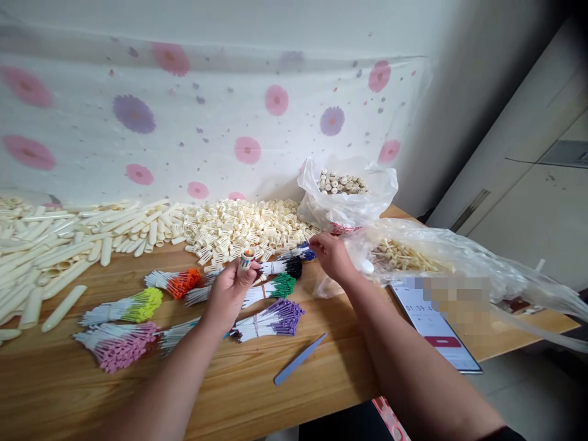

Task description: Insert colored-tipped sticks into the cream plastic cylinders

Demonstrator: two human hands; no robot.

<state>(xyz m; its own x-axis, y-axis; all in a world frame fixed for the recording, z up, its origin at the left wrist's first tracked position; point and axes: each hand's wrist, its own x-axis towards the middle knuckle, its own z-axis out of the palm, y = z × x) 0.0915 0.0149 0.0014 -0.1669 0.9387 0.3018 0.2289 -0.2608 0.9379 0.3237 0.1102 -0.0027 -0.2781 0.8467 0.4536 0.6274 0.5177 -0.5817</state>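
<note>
My left hand (232, 286) is closed around a short cream plastic pen part (247, 260), held upright, with several coloured tips showing in its open end and side slots. My right hand (331, 256) has its fingers pinched together at the end of a bundle of blue-tipped pen refills (301, 251); what lies between the fingertips is hidden. Around my left hand lie refill bundles with black (291, 267), green (281, 286), purple (282, 317), orange (182, 283), yellow (144, 304) and pink (124, 346) tips. Part of a teal bundle (177, 335) shows behind my left wrist.
Slotted cream parts (243, 223) are heaped at the back, with long cream barrels (68, 251) on the left. A plastic bag (346, 211) of pale parts stands behind my right hand. Tweezers (300, 359) and a phone (432, 331) lie on the wooden table (220, 398).
</note>
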